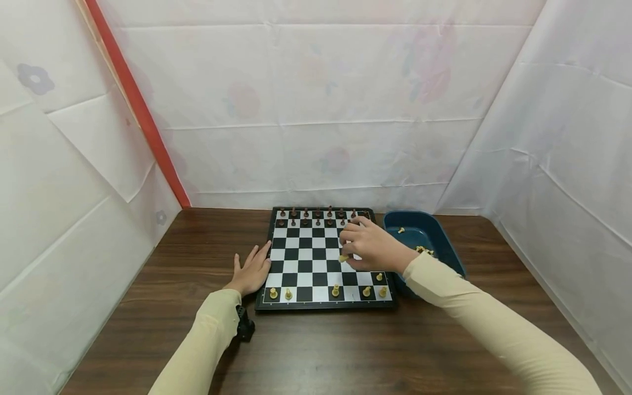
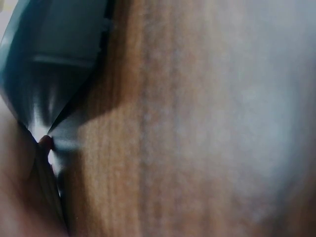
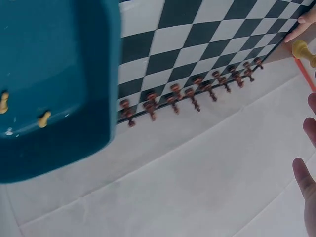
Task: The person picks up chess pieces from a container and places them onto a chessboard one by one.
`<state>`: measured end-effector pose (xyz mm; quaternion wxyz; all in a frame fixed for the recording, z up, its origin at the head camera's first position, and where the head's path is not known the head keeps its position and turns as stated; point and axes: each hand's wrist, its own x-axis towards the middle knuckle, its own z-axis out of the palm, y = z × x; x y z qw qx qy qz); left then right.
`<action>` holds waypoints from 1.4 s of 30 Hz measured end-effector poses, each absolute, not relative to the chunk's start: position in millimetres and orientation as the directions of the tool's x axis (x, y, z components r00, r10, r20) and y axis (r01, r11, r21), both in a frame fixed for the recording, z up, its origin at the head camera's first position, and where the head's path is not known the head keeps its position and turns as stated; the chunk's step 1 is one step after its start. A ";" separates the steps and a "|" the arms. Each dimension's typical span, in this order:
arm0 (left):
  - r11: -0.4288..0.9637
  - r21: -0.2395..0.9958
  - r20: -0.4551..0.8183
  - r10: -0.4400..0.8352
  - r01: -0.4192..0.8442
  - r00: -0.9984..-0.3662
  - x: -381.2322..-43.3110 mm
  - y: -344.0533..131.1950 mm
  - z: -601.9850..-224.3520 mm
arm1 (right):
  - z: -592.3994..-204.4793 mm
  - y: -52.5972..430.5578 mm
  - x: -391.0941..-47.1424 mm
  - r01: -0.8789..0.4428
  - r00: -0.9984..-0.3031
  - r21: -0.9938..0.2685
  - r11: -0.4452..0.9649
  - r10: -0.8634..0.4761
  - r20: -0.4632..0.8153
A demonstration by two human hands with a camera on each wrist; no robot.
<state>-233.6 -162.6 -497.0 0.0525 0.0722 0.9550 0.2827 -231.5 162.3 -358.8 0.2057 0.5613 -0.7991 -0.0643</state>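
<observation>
Pale chess pieces (image 1: 336,291) stand along the chessboard's (image 1: 304,278) near side. The left hand (image 1: 250,270) rests at the board's left edge, fingers spread, grasping nothing. Over its right half, the right hand (image 1: 370,246) pinches a yellow piece (image 1: 343,258). Right of the board sits a blue bin (image 1: 412,237); brown pieces (image 1: 318,212) line its far rows.

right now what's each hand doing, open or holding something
Left hand: open, at the chessboard's left edge.
Right hand: holding a pale yellow chess piece.
</observation>
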 end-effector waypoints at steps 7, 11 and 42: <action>0.828 0.549 -0.058 0.167 0.108 -0.984 -233.0 -161.3 -495.8 | -366.2 144.6 -228.1 -0.901 -0.259 0.283 0.330 -0.930 0.261; 0.829 0.550 -0.066 0.165 0.102 -0.984 -232.1 -159.9 -494.4 | -372.0 135.3 -224.9 -0.915 -0.243 0.263 0.306 -0.938 0.247; 0.833 0.542 -0.064 0.175 0.113 -0.983 -229.5 -155.6 -488.7 | -402.3 110.8 -209.7 -0.928 -0.318 0.188 0.320 -0.947 0.042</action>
